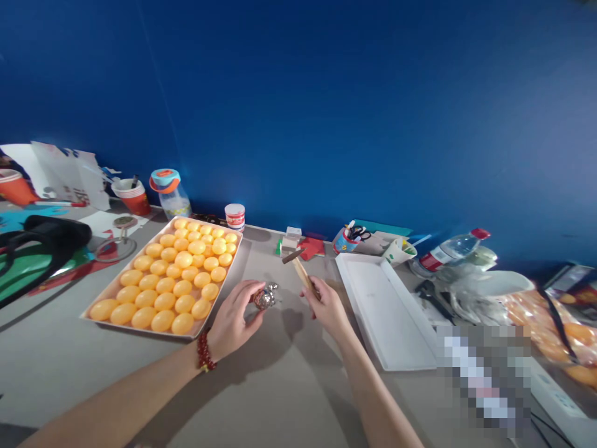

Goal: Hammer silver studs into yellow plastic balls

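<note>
My left hand (pixel 236 317) rests on the grey table with its fingers curled round a small shiny foil-wrapped object (pixel 265 297). A red bead bracelet sits on that wrist. My right hand (pixel 326 305) is closed round the wooden handle of a small hammer (pixel 298 264), whose dark head is raised above and just right of the foil object. A tray (pixel 100 308) full of several yellow egg-shaped capsules lies to the left of my left hand.
An empty white tray (pixel 387 311) lies right of my right hand. Along the blue wall stand a red-and-white jar (pixel 234 216), a cup with scissors (pixel 347 239), a water bottle (pixel 450 250), cups and papers. A bag of orange capsules (pixel 559 330) sits far right.
</note>
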Available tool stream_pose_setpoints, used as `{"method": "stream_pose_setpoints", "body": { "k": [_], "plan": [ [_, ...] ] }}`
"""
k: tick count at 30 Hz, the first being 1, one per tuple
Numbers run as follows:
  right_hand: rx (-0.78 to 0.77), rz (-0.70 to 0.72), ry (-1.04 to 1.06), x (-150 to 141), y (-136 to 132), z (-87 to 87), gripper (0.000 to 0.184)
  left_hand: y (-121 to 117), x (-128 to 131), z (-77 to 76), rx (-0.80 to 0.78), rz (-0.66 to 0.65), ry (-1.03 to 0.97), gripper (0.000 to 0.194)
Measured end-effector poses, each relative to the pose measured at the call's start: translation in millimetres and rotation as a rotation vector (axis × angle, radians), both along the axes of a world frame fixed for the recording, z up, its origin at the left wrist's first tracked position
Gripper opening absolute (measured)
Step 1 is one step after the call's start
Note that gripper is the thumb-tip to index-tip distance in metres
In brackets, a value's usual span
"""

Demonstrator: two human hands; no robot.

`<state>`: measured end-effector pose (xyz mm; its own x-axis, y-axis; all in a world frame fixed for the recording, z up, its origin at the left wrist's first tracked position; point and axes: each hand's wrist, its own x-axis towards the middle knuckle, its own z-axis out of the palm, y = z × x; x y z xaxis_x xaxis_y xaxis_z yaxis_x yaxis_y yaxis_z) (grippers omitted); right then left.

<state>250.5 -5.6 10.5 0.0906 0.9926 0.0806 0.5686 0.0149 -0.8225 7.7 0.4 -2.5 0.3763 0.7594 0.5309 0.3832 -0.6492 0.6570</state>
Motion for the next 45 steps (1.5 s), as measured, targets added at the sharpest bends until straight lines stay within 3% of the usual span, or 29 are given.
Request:
{"method": "stream_pose_setpoints", "body": {
  "k": [4, 7, 10, 15, 20, 26, 35, 40, 42, 45],
  "plan": [
    [-0.041, -0.007, -0.309, 1.3, -0.4, 4.6, 0.03, 0.5, -1.7, -0.1, -0.001, -0.005, -0.007, 0.05],
    [-0.075, -0.016, -0.472, 0.4, -0.4, 4.3, 0.032, 0.5, -4.5, -1.1, -0.086, -0.082, -0.049, 0.045],
    [-0.076, -0.028, -0.575, 1.4, -0.8, 2.7, 0.032, 2.3, -4.7, -5.4, -0.294, -0.181, -0.258, 0.036],
    [-0.088, -0.039, -0.697, 4.0, -1.5, 2.1, 0.03, 9.2, 1.8, -8.1, -0.795, -0.213, -0.822, 0.024],
    [-0.091, -0.039, -0.76, 6.4, 0.1, -0.4, 0.029, 10.9, 3.3, -0.2, -0.96, -0.26, -0.932, 0.024],
    [-0.069, -0.04, -0.843, 10.3, 3.4, -10.6, 0.03, 10.0, 2.8, -6.0, -0.949, -0.275, -0.879, 0.032],
    [0.036, -0.048, -0.884, 1.4, 3.5, -12.5, 0.02, 0.3, 1.0, -4.1, -0.717, -0.2, -0.595, 0.035],
    [0.246, 0.133, -0.647, -19.4, 1.5, -24.1, 0.018, -2.0, 1.0, -5.2, -0.64, -0.182, -0.603, 0.04],
    [0.258, 0.219, -0.582, -26.9, 2.4, -33.1, 0.018, -1.7, 0.3, -7.3, -0.567, -0.2, -0.601, 0.043],
    [0.243, 0.228, -0.558, -33.0, 5.1, -42.6, 0.017, -1.6, -1.1, -10.7, -0.486, -0.243, -0.576, 0.048]
  ]
}}
